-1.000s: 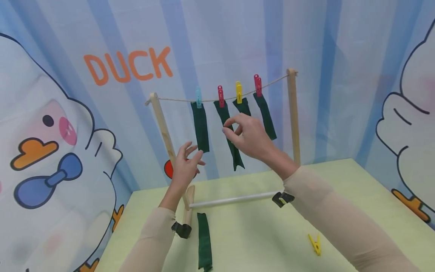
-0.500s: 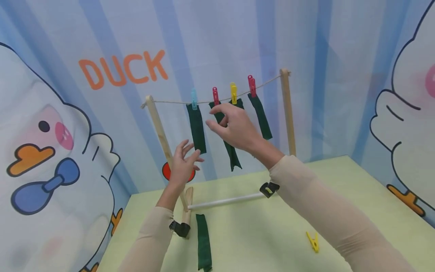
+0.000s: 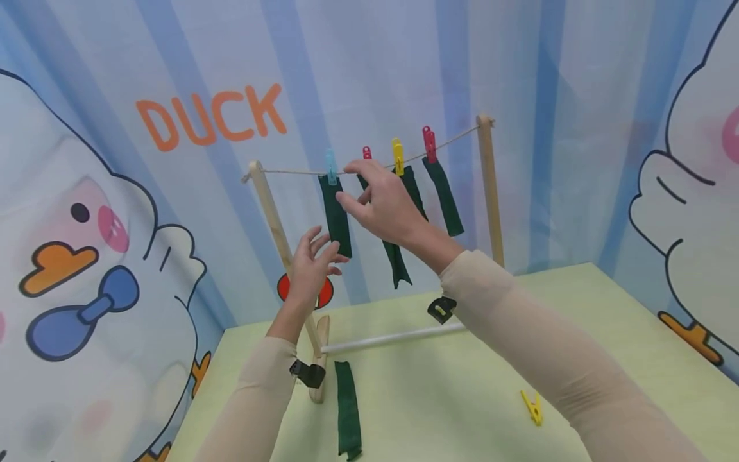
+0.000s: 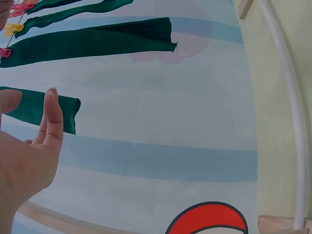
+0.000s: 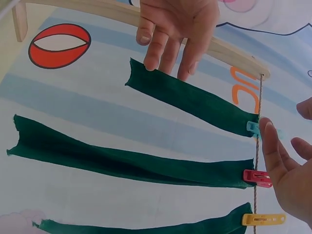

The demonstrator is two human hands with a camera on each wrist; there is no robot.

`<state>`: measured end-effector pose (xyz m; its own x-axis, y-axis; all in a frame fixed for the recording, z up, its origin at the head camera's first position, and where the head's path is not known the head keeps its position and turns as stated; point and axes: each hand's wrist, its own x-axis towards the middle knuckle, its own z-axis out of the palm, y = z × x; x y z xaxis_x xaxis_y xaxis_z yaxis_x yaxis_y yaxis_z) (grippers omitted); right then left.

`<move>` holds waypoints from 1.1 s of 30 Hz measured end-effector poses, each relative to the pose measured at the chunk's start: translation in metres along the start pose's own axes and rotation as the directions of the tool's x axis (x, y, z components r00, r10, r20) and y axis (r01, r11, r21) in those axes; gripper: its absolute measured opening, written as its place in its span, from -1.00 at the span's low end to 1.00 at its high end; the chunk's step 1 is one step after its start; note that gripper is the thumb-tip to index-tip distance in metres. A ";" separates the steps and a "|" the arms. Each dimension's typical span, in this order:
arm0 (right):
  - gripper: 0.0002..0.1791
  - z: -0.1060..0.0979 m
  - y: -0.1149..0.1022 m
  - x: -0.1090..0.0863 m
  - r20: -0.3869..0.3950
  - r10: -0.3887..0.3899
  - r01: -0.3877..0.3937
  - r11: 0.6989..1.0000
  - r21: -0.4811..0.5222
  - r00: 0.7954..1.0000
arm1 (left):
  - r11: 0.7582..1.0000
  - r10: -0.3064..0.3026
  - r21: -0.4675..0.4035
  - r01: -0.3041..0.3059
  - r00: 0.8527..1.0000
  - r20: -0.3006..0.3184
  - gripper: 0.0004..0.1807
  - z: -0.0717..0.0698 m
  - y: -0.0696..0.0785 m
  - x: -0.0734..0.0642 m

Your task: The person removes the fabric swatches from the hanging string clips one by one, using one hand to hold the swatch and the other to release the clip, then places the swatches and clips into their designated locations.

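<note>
Above the table (image 3: 439, 385), four clothespins (image 3: 398, 157) hold four green strips (image 3: 339, 224).

- Head: high, well back; faces forward, down past left hand (image 3: 310, 269) and right hand (image 3: 383, 202) to backdrop (image 3: 381, 77), table (image 3: 439, 398).
- Left wrist: nearer; backdrop sideways, table along right edge.
- Right wrist: nearest clothesline (image 5: 261, 97); turned sideways the opposite way, both hands in frame.
- Wrist views share green strips (image 4: 92, 44), red ball print (image 4: 209, 212).

Four green strips (image 3: 337, 221) hang from the line (image 3: 294, 171), left to right by a blue peg (image 3: 331, 168), red peg (image 5: 257, 178), yellow peg (image 3: 398, 157) and second red peg (image 3: 430, 144). A fifth strip (image 3: 348, 410) lies on the worktop (image 3: 450, 398), a loose peg (image 3: 532, 409) to its right.
</note>
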<state>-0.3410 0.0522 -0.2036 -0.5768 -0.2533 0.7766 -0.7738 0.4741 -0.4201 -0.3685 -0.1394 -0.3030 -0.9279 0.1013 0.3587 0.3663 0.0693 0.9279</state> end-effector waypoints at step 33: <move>-0.19 0.009 -0.010 0.042 0.177 0.281 -0.307 0.941 0.140 0.943 | 0.980 -0.088 -0.171 0.103 0.991 0.096 -0.25 0.009 0.016 0.010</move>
<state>-0.3597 0.0299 -0.1711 -0.8080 -0.2547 0.5313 -0.5880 0.4057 -0.6998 -0.3716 -0.1287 -0.2852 -0.9454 0.1901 0.2645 0.2513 -0.0912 0.9636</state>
